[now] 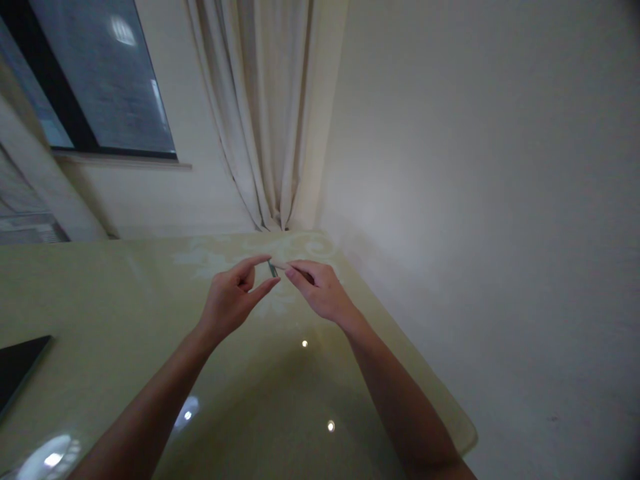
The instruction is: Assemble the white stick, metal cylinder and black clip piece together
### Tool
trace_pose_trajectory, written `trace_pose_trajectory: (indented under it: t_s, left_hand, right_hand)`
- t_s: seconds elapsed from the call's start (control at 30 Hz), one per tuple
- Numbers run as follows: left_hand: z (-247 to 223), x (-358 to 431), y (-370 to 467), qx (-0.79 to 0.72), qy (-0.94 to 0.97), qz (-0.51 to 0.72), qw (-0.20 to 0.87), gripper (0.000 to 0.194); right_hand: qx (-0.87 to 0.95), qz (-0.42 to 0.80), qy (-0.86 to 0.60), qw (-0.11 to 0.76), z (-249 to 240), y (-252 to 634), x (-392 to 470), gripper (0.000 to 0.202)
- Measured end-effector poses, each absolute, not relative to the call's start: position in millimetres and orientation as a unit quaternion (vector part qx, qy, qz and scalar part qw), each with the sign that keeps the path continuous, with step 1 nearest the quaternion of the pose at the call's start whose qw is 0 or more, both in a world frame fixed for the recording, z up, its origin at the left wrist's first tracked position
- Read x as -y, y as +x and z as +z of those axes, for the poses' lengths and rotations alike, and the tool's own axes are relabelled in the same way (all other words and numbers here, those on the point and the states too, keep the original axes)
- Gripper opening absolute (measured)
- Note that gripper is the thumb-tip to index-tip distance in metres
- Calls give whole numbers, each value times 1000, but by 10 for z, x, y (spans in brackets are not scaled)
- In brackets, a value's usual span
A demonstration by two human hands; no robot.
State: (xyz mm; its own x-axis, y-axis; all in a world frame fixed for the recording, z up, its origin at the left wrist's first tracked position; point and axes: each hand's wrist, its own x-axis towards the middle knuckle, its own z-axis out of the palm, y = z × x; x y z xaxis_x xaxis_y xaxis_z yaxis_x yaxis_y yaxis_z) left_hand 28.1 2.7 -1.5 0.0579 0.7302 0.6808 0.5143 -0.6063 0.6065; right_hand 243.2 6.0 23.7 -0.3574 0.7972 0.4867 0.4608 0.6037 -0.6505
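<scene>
My left hand (234, 293) holds a small, thin green piece (273, 269) upright between thumb and index fingertips, with a gap between those two fingers. My right hand (320, 287) pinches a small pale, stick-like thing (280, 265) whose tip reaches the upper part of the green piece. At this size I cannot make out exactly what either thing is, or whether they are joined. Both hands are above the far part of a glossy pale green table (150, 293).
A dark flat object (23, 367) with a pointed corner lies at the table's left edge. Beyond the table hang beige curtains (265, 107) beside a dark-framed window (105, 73). A plain wall (475, 200) runs along the right side. Lamp reflections shine on the tabletop.
</scene>
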Motion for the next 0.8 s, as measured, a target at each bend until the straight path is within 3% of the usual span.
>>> trace_pose_trajectory:
  t_s: [0.8]
  left_hand:
    - [5,-23,309,-423,722,537,103,45]
  right_hand:
    - [779,198,-411,430,219,2419,-62,33]
